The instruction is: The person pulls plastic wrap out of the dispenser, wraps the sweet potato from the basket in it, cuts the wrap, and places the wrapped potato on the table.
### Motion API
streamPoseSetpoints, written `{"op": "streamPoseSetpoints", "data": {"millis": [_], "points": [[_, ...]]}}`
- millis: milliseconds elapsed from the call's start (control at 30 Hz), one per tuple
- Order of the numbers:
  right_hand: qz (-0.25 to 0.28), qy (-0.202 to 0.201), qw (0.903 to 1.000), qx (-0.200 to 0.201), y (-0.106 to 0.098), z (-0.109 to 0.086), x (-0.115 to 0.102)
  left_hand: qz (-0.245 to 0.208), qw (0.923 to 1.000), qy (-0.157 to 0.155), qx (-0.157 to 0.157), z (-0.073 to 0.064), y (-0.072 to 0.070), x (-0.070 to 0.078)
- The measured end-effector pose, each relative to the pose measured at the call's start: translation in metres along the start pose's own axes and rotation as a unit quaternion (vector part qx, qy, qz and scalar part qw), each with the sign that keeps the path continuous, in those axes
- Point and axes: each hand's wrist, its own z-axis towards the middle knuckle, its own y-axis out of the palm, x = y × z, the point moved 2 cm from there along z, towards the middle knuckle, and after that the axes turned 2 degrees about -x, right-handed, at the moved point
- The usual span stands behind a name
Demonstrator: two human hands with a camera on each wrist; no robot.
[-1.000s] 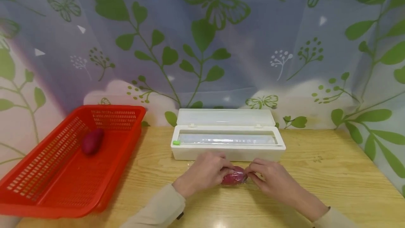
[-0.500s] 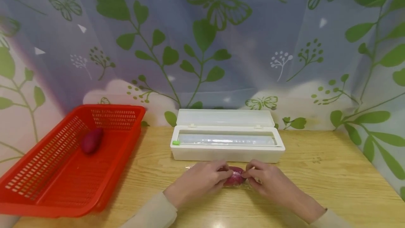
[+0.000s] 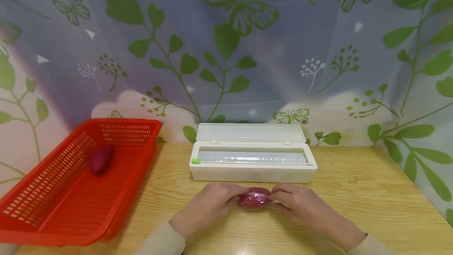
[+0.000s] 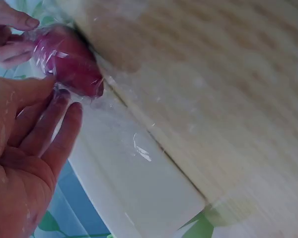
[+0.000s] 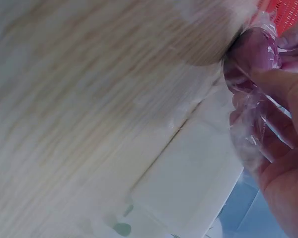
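A purple sweet potato [image 3: 254, 199] wrapped in clear cling film lies between both hands, just in front of the white dispenser box [image 3: 254, 174]. At its left end, my left hand [image 3: 212, 204] pinches the wrapped tip with thumb and fingers. My right hand [image 3: 305, 209] grips the other end, and in the right wrist view its thumb lies along the potato. Loose cling film [image 5: 249, 130] hangs crumpled over the right hand's fingers. The left wrist view shows more film trailing beside the tapered end.
To the left stands a red plastic basket [image 3: 81, 223] with another sweet potato [image 3: 101, 159], unwrapped, inside. The dispenser's lid [image 3: 250, 133] is raised, showing a film roll [image 3: 252, 157] and a green cutter slide [image 3: 196, 161]. A patterned curtain [image 3: 226, 89] hangs behind the wooden table [image 3: 354, 196].
My left hand has slid left, from over the sweet potato to its left end, uncovering more of it. The potato has shifted slightly left, and my right hand stays at its right end.
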Motion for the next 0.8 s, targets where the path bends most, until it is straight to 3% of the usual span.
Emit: {"op": "streamPoseSetpoints", "data": {"millis": [267,433,533,633,700,800], "points": [[0.095,0.01,0.9952,-0.02,-0.004,0.002,-0.002,0.037,0.9993,-0.004,-0.009,-0.005,-0.002,0.0],[0.185,0.064,0.9783,-0.068,-0.005,0.002,-0.004,0.048,0.9985,0.017,-0.017,-0.008,-0.002,0.007],[0.244,0.119,0.9561,-0.111,-0.007,0.0,-0.001,-0.003,0.9982,0.007,-0.059,-0.007,-0.006,0.008],[0.284,0.159,0.9353,-0.138,-0.008,-0.003,0.003,-0.082,0.9909,-0.019,-0.105,-0.007,-0.01,0.006],[0.286,0.166,0.9339,-0.136,-0.008,-0.004,0.006,-0.115,0.9849,-0.031,-0.125,-0.007,-0.011,0.003],[0.266,0.155,0.9437,-0.122,-0.007,-0.005,0.01,-0.111,0.9835,-0.031,-0.139,-0.01,-0.009,-0.001]]}}
